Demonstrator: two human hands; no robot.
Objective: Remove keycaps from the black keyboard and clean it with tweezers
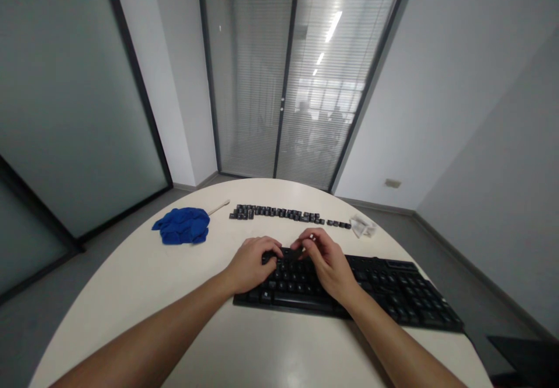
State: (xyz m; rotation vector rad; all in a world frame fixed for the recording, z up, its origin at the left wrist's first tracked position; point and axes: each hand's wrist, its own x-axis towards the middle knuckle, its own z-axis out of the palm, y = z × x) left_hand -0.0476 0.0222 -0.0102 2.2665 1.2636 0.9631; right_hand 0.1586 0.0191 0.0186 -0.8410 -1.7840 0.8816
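Note:
A black computer keyboard (292, 299) lies at a slant near the front of the table. My left hand (253, 263) rests on its upper left end, fingers curled against it and thumb bent over the keys. Just to the right, my right hand (327, 263) is raised a little over the upper rows, its thumb and fingers drawn together in a pinch. Something small and pale shows between those fingertips, too small to name. Beyond both hands, loose black keycaps (279, 213) sit in rows on the table.
A crumpled blue cloth (183, 226) lies on the left of the round-edged, pale table (209, 330), with a thin light-coloured brush handle (219, 207) beside it. At the right end of the keycaps is a clear plastic bag (363, 225). Glass doors (279, 85) stand behind.

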